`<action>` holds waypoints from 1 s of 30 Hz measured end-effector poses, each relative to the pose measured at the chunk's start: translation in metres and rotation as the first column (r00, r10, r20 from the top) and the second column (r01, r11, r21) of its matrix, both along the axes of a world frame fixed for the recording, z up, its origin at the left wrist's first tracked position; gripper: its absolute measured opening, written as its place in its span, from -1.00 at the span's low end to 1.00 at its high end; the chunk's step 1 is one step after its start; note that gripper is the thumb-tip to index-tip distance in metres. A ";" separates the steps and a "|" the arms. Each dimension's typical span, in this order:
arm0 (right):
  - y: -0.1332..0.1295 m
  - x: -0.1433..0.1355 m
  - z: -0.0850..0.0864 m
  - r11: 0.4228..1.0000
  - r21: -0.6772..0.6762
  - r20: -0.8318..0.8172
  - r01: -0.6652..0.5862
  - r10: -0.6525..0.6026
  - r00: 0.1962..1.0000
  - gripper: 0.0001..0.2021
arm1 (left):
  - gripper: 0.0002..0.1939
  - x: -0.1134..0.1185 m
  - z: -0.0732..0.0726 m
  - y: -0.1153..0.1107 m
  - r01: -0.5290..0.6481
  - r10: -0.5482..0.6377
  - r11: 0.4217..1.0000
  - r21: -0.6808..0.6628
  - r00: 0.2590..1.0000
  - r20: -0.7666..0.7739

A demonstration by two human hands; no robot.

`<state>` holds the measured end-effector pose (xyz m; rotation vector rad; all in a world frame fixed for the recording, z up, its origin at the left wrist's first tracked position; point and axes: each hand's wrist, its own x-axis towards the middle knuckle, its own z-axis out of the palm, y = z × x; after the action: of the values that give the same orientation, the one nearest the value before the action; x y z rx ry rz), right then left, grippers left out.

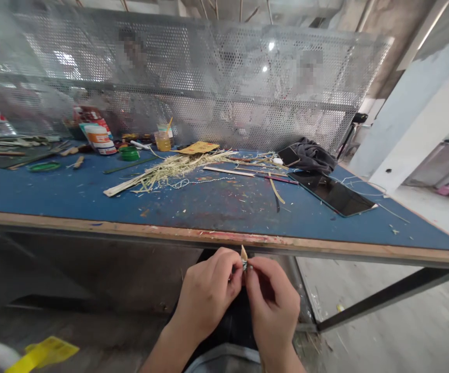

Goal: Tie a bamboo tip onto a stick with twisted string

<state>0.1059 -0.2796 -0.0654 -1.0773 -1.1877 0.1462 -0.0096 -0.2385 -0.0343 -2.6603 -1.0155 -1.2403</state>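
Observation:
My left hand [212,290] and my right hand [271,298] meet just below the table's front edge, above my lap. Between their fingertips is a small tan pointed piece [243,252], its tip sticking up. Pale bluish-white string [244,265] shows around its lower part, at the pinching fingers. Both hands are closed, thumb against index finger. Fingers hide the lower end of the piece, and I cannot tell what it is made of.
On the blue table [208,207] lie a pile of straw-like strips [181,168], a twisted string [204,181], thin sticks and a dark tablet [331,192]. Behind are paint jars [129,153], a white-and-orange bottle [100,139], a dark cloth [313,155] and a perforated metal screen [208,77].

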 end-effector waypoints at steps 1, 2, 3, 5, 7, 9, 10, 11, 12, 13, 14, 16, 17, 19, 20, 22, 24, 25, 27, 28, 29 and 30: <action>-0.001 -0.001 -0.006 1.000 -0.017 -0.009 -0.011 0.010 1.000 -0.83 | -0.89 -0.001 -0.002 -0.001 0.005 -0.005 1.000 0.007 1.000 -0.022; -0.002 -0.002 -0.012 0.999 -0.028 -0.022 -0.018 0.018 1.000 -0.82 | -0.89 -0.002 -0.005 -0.002 0.013 -0.012 1.000 0.018 0.999 -0.043; -0.003 -0.003 -0.019 0.999 -0.029 -0.036 -0.021 0.020 0.999 -0.81 | -0.89 -0.002 -0.007 -0.002 0.018 -0.016 0.999 0.036 0.998 -0.057; -0.003 -0.006 -0.032 1.000 -0.014 -0.071 -0.017 0.016 0.997 -0.80 | -0.90 -0.003 -0.013 -0.002 0.003 0.003 0.994 0.108 0.998 -0.055; -0.002 -0.008 -0.040 0.999 -0.032 -0.144 -0.024 0.020 0.989 -0.83 | -0.91 -0.002 -0.018 0.001 -0.025 0.029 0.979 0.204 0.999 -0.016; 0.000 -0.010 -0.042 0.991 -0.111 -0.274 -0.080 0.047 0.960 -0.90 | -0.91 -0.003 -0.022 0.005 -0.006 0.005 0.968 0.252 1.000 0.004; 0.002 -0.011 -0.041 0.981 -0.150 -0.349 -0.124 0.064 0.935 -0.94 | -0.91 -0.004 -0.024 0.008 0.028 -0.027 0.968 0.251 1.000 -0.008; 0.003 -0.011 -0.040 0.969 -0.177 -0.417 -0.172 0.084 0.905 -0.94 | -0.90 -0.005 -0.025 0.011 0.066 -0.060 0.969 0.239 0.998 -0.032; 0.005 -0.012 -0.038 0.957 -0.190 -0.470 -0.219 0.107 0.876 -0.93 | -0.89 -0.006 -0.026 0.013 0.099 -0.087 0.969 0.225 0.994 -0.063; 0.006 -0.012 -0.037 0.947 -0.191 -0.506 -0.257 0.129 0.853 -0.91 | -0.89 -0.008 -0.027 0.015 0.123 -0.104 0.968 0.217 0.990 -0.097; 0.007 -0.013 -0.036 0.941 -0.186 -0.523 -0.282 0.148 0.839 -0.90 | -0.89 -0.010 -0.027 0.017 0.138 -0.111 0.966 0.219 0.986 -0.128; 0.009 -0.014 -0.037 0.943 -0.169 -0.504 -0.287 0.168 0.847 -0.92 | -0.90 -0.013 -0.027 0.019 0.157 -0.115 0.958 0.238 0.977 -0.179; 0.010 -0.014 -0.039 0.951 -0.155 -0.474 -0.266 0.165 0.865 -0.93 | -0.89 -0.014 -0.026 0.019 0.165 -0.117 0.955 0.248 0.973 -0.197; 0.010 -0.015 -0.044 0.972 -0.112 -0.396 -0.204 0.145 0.907 -0.94 | -0.88 -0.016 -0.025 0.020 0.188 -0.126 0.945 0.267 0.964 -0.232; 0.011 -0.016 -0.047 0.981 -0.081 -0.361 -0.176 0.136 0.923 -0.92 | -0.87 -0.017 -0.024 0.021 0.203 -0.133 0.939 0.277 0.959 -0.251; 0.012 -0.017 -0.052 0.990 -0.017 -0.308 -0.142 0.130 0.942 -0.88 | -0.86 -0.017 -0.022 0.023 0.231 -0.149 0.931 0.282 0.947 -0.284; 0.013 -0.017 -0.056 0.992 0.032 -0.274 -0.125 0.129 0.953 -0.83 | -0.87 -0.018 -0.019 0.025 0.259 -0.176 0.932 0.254 0.935 -0.307; 0.014 -0.017 -0.058 0.992 0.047 -0.254 -0.120 0.128 0.959 -0.81 | -0.87 -0.019 -0.017 0.027 0.273 -0.195 0.936 0.222 0.928 -0.317; 0.015 -0.015 -0.061 0.992 0.061 -0.208 -0.114 0.125 0.970 -0.77 | -0.86 -0.021 -0.013 0.030 0.299 -0.241 0.945 0.130 0.909 -0.339; 0.015 -0.014 -0.062 0.991 0.069 -0.183 -0.116 0.127 0.975 -0.75 | -0.86 -0.022 -0.011 0.031 0.307 -0.263 0.948 0.079 0.900 -0.346; 0.016 -0.013 -0.064 0.990 0.076 -0.159 -0.123 0.134 0.978 -0.72 | -0.85 -0.023 -0.009 0.033 0.311 -0.282 0.950 0.028 0.894 -0.349; 0.016 -0.011 -0.065 0.988 0.084 -0.139 -0.131 0.142 0.980 -0.70 | -0.85 -0.024 -0.007 0.034 0.311 -0.299 0.950 -0.020 0.889 -0.348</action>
<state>0.0946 -0.2638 -0.1303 -0.9045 -1.1271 0.2806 -0.0341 -0.2048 -0.0410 -2.9436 -0.5338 -0.7586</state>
